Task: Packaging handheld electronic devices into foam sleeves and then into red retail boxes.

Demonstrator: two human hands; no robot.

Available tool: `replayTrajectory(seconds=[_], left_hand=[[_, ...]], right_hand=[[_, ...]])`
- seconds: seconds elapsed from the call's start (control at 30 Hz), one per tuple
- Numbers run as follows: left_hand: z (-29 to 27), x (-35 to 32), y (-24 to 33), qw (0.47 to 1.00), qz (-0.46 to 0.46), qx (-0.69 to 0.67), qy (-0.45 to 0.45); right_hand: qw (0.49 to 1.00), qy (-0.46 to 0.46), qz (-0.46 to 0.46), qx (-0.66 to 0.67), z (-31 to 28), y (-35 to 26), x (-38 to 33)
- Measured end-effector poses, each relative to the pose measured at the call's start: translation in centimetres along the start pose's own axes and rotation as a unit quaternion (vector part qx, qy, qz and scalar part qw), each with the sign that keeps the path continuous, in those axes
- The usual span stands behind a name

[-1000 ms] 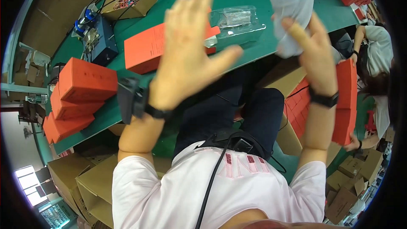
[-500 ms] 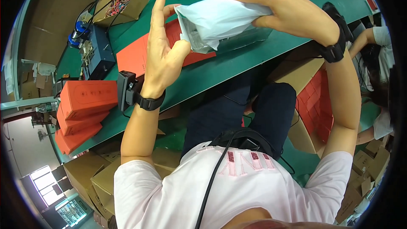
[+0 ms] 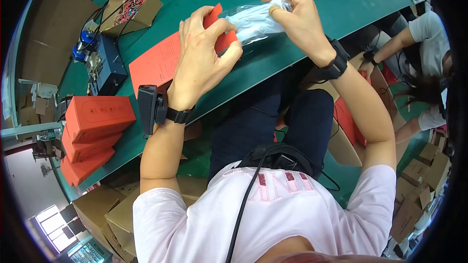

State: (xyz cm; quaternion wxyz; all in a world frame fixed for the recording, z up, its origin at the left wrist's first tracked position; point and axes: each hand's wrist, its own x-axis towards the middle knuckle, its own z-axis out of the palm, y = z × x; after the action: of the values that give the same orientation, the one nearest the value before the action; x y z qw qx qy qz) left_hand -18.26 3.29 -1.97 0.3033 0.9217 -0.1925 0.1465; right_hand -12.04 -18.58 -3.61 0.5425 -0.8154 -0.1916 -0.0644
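Note:
An orange-red carton box (image 3: 158, 61) lies on its side on the green table, its end flaps raised toward the right. My left hand (image 3: 202, 56) is wrapped around that open end, thumb and fingers pressing the flaps. A white plastic-wrapped package (image 3: 249, 22) in clear, glossy packaging lines up with the opening, its left end between the flaps. How far it reaches inside is hidden by my left hand. At the package's outer right end, my right hand (image 3: 302, 24) grips it between thumb and fingers.
Stacked orange-red boxes (image 3: 100, 119) stand at the table's left edge, near a blue bench device (image 3: 108, 68). A cardboard box of wires (image 3: 139, 12) sits behind. At right, a co-worker's hand (image 3: 366, 68) reaches into a large carton (image 3: 348, 148) holding orange-red boxes.
The package has shifted into line with the box opening, its left end now between the flaps. My left hand has closed round the box end; my right hand has moved left. A co-worker has leaned in.

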Motion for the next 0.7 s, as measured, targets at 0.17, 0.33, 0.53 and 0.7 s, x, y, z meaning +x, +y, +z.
replayTrajectory(seconds=[0.17,0.33,0.53,0.7], left_hand=[[0.7,0.5,0.0,0.999,-0.002,0.048,0.006],[0.7,0.6,-0.3,0.998,0.002,0.065,-0.002],[0.8,0.3,-0.4,0.998,0.004,0.07,0.002],[0.6,0.3,0.0,1.0,0.008,0.025,0.002]], right_hand=[[0.991,0.048,-0.057,-0.109,1.1,0.1,0.2],[0.98,0.046,-0.121,-0.149,-1.4,-0.3,1.3],[0.977,-0.081,0.133,-0.144,-3.7,-1.4,1.9],[0.974,-0.026,0.223,-0.036,-3.0,-2.8,2.7]])
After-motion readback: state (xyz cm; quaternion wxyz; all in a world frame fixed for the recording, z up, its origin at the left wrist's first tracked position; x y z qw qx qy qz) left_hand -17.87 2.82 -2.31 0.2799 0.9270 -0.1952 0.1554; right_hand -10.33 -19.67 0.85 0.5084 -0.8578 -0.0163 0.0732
